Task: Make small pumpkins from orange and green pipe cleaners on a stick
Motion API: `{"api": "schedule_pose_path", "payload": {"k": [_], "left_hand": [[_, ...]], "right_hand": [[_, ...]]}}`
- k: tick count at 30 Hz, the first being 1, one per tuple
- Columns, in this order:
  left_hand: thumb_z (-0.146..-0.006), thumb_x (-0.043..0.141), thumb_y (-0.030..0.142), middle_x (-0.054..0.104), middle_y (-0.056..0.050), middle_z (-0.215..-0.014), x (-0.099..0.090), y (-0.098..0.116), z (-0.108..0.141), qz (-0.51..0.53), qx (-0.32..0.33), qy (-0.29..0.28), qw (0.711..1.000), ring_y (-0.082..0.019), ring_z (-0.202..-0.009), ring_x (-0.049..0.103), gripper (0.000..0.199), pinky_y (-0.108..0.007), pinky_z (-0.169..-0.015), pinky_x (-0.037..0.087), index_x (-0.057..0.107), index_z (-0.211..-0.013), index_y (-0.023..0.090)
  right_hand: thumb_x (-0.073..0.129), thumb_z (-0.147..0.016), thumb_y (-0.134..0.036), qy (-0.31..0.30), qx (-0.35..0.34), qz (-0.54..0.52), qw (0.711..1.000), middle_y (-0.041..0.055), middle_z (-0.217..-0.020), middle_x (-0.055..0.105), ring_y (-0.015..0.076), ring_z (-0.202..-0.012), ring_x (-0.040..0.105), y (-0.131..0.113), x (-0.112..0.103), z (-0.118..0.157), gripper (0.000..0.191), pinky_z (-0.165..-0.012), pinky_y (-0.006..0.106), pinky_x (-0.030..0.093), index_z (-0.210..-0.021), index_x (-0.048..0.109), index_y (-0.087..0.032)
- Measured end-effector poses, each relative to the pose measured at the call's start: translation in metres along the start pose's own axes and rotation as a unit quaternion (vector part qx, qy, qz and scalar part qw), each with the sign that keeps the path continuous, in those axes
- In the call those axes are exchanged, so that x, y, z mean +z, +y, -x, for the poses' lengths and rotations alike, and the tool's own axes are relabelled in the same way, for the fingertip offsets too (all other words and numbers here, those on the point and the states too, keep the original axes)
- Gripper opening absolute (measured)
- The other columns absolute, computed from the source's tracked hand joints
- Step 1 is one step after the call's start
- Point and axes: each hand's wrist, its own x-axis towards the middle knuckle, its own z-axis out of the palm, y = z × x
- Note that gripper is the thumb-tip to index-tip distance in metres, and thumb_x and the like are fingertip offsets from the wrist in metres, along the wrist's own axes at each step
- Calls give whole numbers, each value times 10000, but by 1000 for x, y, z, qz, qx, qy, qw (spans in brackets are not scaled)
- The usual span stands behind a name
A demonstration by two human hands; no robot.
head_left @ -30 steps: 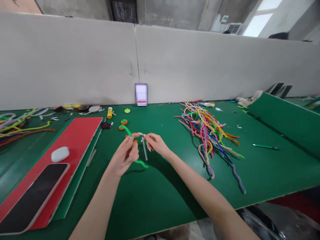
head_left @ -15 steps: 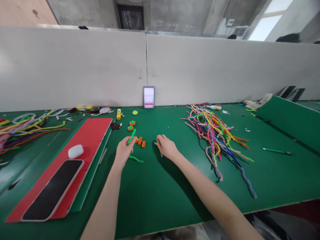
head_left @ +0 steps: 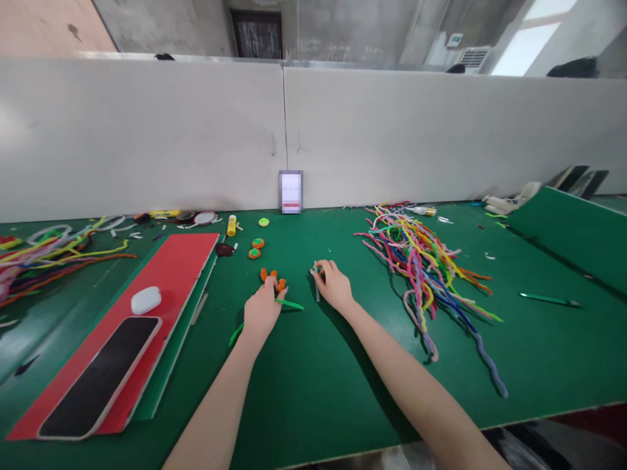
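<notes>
So, looking in from way over on my end, biggest thing first: a green table [head_left: 304, 398] with a white partition [head_left: 196, 137] along its back. A red board [head_left: 189, 267] lies on the left side, and a messy pile of pipe cleaners [head_left: 416, 258] is spread out on the right. A black-screened phone [head_left: 100, 375] sits on the board. Now the hands: I've got the left hand [head_left: 262, 310] closed around a green pipe cleaner [head_left: 292, 305], both ends poking out, fingertips right at some little orange rolls. The right hand [head_left: 336, 287] is just across from it, thumb and index at a thin translucent stick [head_left: 317, 292]; can't tell if they're pinching it or only touching. Smallest stuff: those orange rolls [head_left: 281, 284], and two round orange-and-green pieces [head_left: 258, 243] just beyond them.
</notes>
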Motion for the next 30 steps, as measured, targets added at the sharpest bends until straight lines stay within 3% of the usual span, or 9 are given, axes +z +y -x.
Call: {"api": "schedule_pose_path", "payload": {"k": [4,7,9,12,16,22,26,30], "left_hand": [[-804,446,393,401,45,-515,1,1,0,92,31,27,995,-121,-465,410,183,-220,-486,242,473,-793,212],[-770,498,401,317,72,-479,-3,12,2,226,61,31,972,-93,-443,350,202,-211,-503,273,478,-772,200],[-748,518,425,291,81,-468,-6,24,5,329,38,-28,943,-77,-422,318,240,-204,-469,257,483,-765,188],[-716,558,447,277,95,-457,-8,43,14,446,-20,-158,881,-51,-386,246,284,-195,-408,193,487,-771,178],[-723,575,412,317,94,-447,-5,56,25,510,-36,-190,838,-36,-383,242,280,-187,-388,175,510,-822,159],[-771,516,425,328,93,-408,3,60,30,517,-70,-205,828,-35,-352,233,305,-189,-366,166,508,-896,147],[-746,548,433,323,89,-480,1,60,31,515,-78,-217,826,-34,-394,240,365,-181,-386,193,503,-988,164],[-692,598,452,329,70,-602,-7,60,32,473,-84,-195,855,-41,-460,256,435,-175,-408,220,505,-1037,203]], "right_hand": [[381,-849,-327,76,44,-118,989,56,-866,523,125,-626,509,-1,-4,3,205,-557,237,377,-877,522,-181],[423,-822,-388,107,85,-274,952,30,-696,521,136,-581,494,-3,-12,11,223,-541,250,391,-797,519,-188],[438,-803,-454,40,142,-414,898,-32,-507,448,112,-407,411,-6,-19,20,271,-407,231,330,-813,515,-195],[422,-791,-523,-49,176,-537,823,-59,-444,412,87,-325,352,-16,-25,34,378,-333,215,261,-907,546,-185],[423,-770,-562,-153,156,-582,783,-65,-405,374,57,-320,287,-28,-27,43,449,-333,203,185,-822,605,-154],[526,-737,-497,-120,206,-574,783,-56,-410,388,42,-335,282,-24,-28,38,372,-352,209,124,-701,623,-140],[572,-708,-475,-97,249,-628,731,-71,-388,371,30,-311,252,-19,-29,35,338,-344,202,104,-686,604,-139],[583,-697,-484,-86,270,-661,694,-74,-354,386,30,-296,256,-19,-33,34,340,-331,193,119,-641,550,-150]]}}
